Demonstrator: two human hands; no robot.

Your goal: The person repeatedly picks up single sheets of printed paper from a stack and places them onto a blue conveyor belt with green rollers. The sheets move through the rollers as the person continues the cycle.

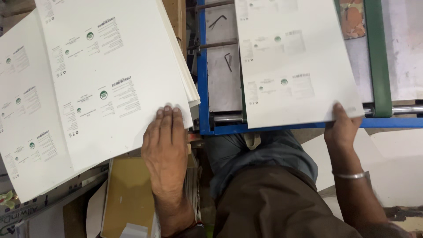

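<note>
1. On the left of the view, a large stack of printed white sheets (88, 88) lies fanned and skewed, the top sheet (114, 75) turned against those below. The left hand (165, 145) rests flat on its near corner, fingers straight and together, pressing rather than gripping. As I judge it, a push from that flat palm could drag several sheets at once or slide the loose stack off its support.
2. Across the gap, a single printed sheet (295, 66) lies on the blue-framed machine bed (203, 88). The right hand (341, 125) pinches its near right corner, thumb on top, the other fingers hidden beneath. Held by one corner only, the sheet could swing askew, and its edge looks likely to crease.
3. Beside that sheet runs a green belt (378, 57) over a steel roller (407, 109); fingers this near look at risk of being nipped.
4. Two small hex keys (228, 61) lie loose on the grey metal plate (222, 83).
5. Below, brown cardboard (128, 194) and white offcuts (396, 167) crowd the floor around the person's legs.
</note>
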